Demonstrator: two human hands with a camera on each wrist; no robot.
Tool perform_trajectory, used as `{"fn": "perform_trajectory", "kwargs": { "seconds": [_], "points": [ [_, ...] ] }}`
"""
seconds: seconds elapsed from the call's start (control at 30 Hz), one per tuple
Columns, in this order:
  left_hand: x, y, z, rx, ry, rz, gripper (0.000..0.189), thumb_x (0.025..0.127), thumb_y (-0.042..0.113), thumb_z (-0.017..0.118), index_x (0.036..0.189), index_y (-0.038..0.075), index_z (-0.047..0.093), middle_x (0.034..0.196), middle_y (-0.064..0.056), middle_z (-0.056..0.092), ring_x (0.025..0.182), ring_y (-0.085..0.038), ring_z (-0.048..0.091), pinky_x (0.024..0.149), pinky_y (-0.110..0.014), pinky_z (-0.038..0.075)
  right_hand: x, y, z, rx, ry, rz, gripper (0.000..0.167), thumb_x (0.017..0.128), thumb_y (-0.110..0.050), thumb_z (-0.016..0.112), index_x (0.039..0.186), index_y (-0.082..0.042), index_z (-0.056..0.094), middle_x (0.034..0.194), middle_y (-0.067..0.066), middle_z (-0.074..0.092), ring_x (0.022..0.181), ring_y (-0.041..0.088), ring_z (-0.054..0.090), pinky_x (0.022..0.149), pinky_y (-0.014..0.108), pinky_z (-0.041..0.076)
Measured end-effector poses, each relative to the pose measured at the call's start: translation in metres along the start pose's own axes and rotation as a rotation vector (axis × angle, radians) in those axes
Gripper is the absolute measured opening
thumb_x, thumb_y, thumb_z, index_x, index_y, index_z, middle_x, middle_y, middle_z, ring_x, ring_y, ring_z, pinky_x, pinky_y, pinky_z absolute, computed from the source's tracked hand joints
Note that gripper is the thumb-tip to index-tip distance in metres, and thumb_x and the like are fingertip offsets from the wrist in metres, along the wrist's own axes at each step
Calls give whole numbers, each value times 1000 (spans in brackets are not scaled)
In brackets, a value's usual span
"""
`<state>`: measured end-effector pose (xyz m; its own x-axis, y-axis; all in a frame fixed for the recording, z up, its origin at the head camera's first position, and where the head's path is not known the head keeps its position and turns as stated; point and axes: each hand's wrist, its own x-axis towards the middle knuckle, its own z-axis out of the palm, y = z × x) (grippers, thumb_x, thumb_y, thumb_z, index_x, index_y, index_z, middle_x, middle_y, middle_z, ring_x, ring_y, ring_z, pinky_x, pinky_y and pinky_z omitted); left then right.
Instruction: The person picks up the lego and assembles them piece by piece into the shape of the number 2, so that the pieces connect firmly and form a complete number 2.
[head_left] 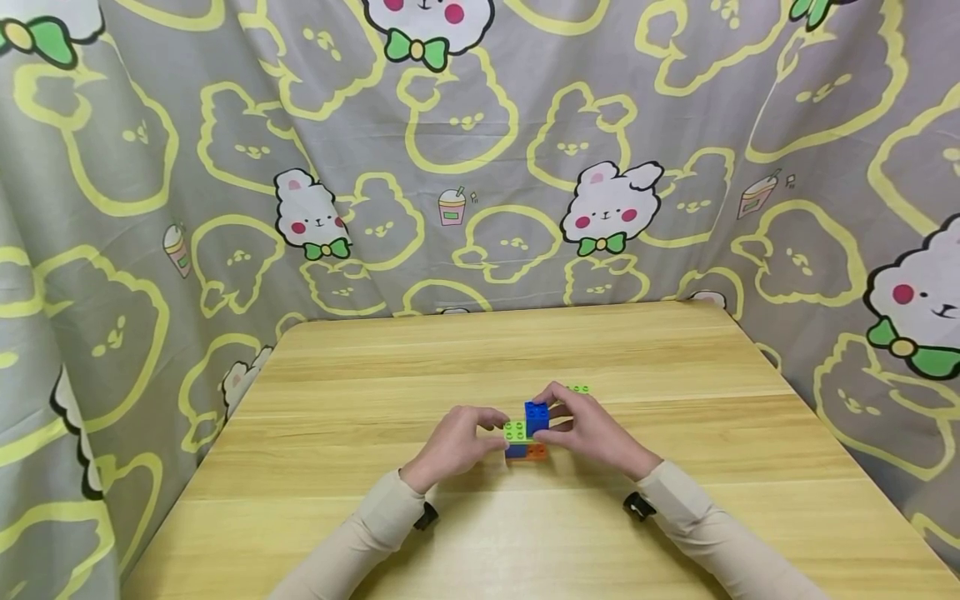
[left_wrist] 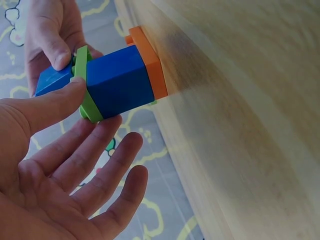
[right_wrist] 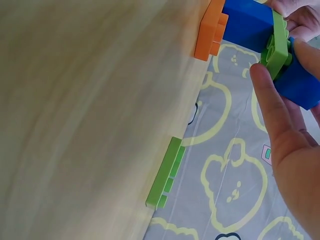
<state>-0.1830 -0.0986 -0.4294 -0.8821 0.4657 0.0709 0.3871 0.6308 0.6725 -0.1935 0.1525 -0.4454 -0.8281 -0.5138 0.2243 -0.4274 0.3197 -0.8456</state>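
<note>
A small stack of toy building bricks stands on the table between the two hands. At its base lies a thin orange brick point(head_left: 537, 452), with a blue brick point(left_wrist: 120, 82) on one end of it. Over that sits a thin green brick point(head_left: 514, 432), which my left hand point(head_left: 456, 440) pinches between thumb and fingers. A second blue brick point(head_left: 536, 417) sits at the right end of the green one, and the thumb and fingers of my right hand point(head_left: 596, 429) grip its sides. The right wrist view shows studs under the overhanging end of the orange-blue step.
Another thin green brick point(right_wrist: 165, 172) lies on the wooden table point(head_left: 480, 525) behind the right hand, partly hidden by it in the head view. A patterned grey curtain point(head_left: 480, 125) hangs around the table's back and sides.
</note>
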Motion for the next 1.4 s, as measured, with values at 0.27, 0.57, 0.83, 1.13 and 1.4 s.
{"fn": "perform_trajectory", "kwargs": {
  "seconds": [0.27,0.57,0.83,1.13,1.4],
  "points": [
    [0,0,0,2,2,7,28,91,20,78,117,8,76,113,-5,76,106,-28,68,89,-43,54,0,-1,0,-25,5,-5,35,89,-12,80,117,-13,59,120,11,68,107,27,71,82,29,61],
    [0,-2,1,10,1,14,29,91,20,78,117,8,76,113,-5,76,106,-28,69,89,-43,54,0,-3,-1,-27,1,-4,33,89,-11,80,115,-13,59,121,10,68,108,30,70,82,31,61],
    [0,-2,0,17,1,19,29,91,21,78,118,9,76,113,-4,76,105,-26,69,88,-42,55,0,-3,-1,-19,-8,-19,33,89,-11,80,113,-14,59,117,8,69,107,32,70,82,32,62],
    [0,0,0,30,2,12,29,91,21,78,117,9,76,113,-4,76,104,-23,68,88,-42,55,0,-3,-1,-26,-3,-36,34,87,-9,81,112,-16,59,112,4,70,105,32,70,81,29,61],
    [0,0,0,27,10,10,29,91,21,79,117,8,77,112,-5,76,104,-25,69,89,-44,55,1,0,0,-41,-2,-72,33,86,-4,81,110,-14,60,116,6,68,108,27,70,83,30,61]
  ]
}}
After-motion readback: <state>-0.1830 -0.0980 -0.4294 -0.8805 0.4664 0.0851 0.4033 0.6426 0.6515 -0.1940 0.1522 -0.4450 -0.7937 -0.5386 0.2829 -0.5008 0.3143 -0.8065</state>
